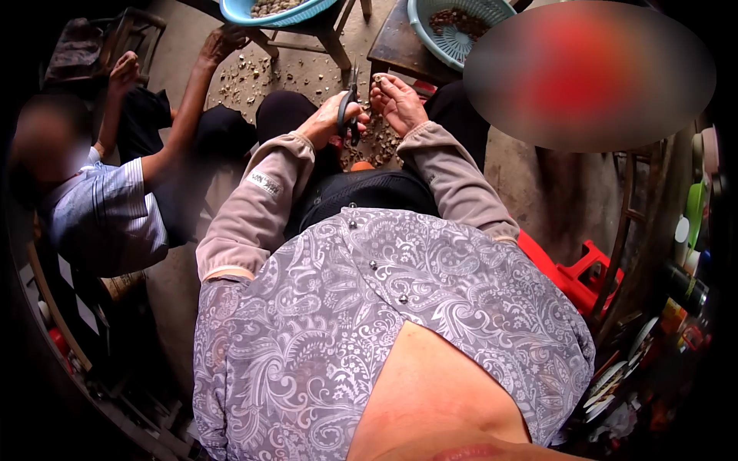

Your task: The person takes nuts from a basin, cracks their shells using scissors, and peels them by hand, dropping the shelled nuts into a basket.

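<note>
My left hand [327, 121] is wrapped round a pair of dark-handled scissors [343, 114], whose blades point away from me. Just to the right of them, my right hand [400, 106] pinches a small pale-brown piece [378, 79] between thumb and fingertips; its exact kind is too small to tell. Both hands are above my lap, with grey-beige sleeve covers over the forearms. Beneath and between them, many small brown trimmings [380, 142] lie scattered.
A blue basket [319, 17] of small pale pieces stands on a wooden stool at the top. Right of it, a light-blue basket [438, 54] holding brown pieces sits on a wooden table [388, 48]. Another person [108, 207] sits at left, arms extended. A red plastic stool [588, 269] is at right.
</note>
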A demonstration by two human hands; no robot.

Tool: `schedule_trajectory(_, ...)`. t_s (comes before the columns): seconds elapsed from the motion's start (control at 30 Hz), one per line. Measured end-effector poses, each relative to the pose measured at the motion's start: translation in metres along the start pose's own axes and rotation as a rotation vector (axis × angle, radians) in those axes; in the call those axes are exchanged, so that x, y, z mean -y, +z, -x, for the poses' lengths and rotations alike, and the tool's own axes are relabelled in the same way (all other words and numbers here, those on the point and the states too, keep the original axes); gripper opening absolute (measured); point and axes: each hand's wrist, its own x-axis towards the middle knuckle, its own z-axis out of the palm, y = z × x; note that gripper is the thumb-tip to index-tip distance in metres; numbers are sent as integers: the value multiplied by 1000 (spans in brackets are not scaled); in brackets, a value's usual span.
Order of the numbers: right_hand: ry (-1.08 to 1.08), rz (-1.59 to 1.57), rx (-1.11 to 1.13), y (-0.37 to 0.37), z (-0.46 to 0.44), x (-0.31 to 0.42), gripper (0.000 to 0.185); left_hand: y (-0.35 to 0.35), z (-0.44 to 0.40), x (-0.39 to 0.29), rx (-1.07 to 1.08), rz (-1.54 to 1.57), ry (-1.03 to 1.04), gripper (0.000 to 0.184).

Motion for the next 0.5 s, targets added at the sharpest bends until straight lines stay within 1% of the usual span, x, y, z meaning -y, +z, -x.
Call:
schedule_trajectory(0.07, -35, -58, 10, 0, 1, 1, 14, 2, -4, -9, -64, -7, 73, 42)
schedule_trajectory(0.1, -43, -67, 15, -2, 0, 1, 14, 1, -12, -10, -148, -59, 121, 31)
schedule_trajectory(0.13, -50, -75, 20, -5, -2, 1, 14, -1, -21, -11, -207, -61, 140, 32)
schedule_trajectory(0.2, -66, -93, 29, -11, -7, 3, 14, -22, -55, 1, -310, -378, 197, 34)
schedule_trajectory(0.27, -125, -90, 27, -4, -1, 9, 14, -30, -80, 3, -460, -815, 317, 44)
schedule_trajectory(0.33, -181, -54, 8, -6, 0, 11, 13, -20, -95, -14, -563, -1038, 313, 47)
schedule_trajectory(0.37, -209, -20, -10, -10, 0, 11, 12, -16, -104, -22, -523, -1037, 230, 48)
schedule_trajectory(0.4, -237, 16, -30, -7, 2, 14, 12, -12, -116, -27, -505, -1077, 285, 45)
schedule_trajectory(0.43, -283, 64, -113, -4, 6, 16, 10, -8, -127, -31, -502, -1097, 302, 46)
schedule_trajectory(0.5, -323, 113, -152, 2, 13, 20, 10, 3, -149, -40, -491, -1120, 310, 47)
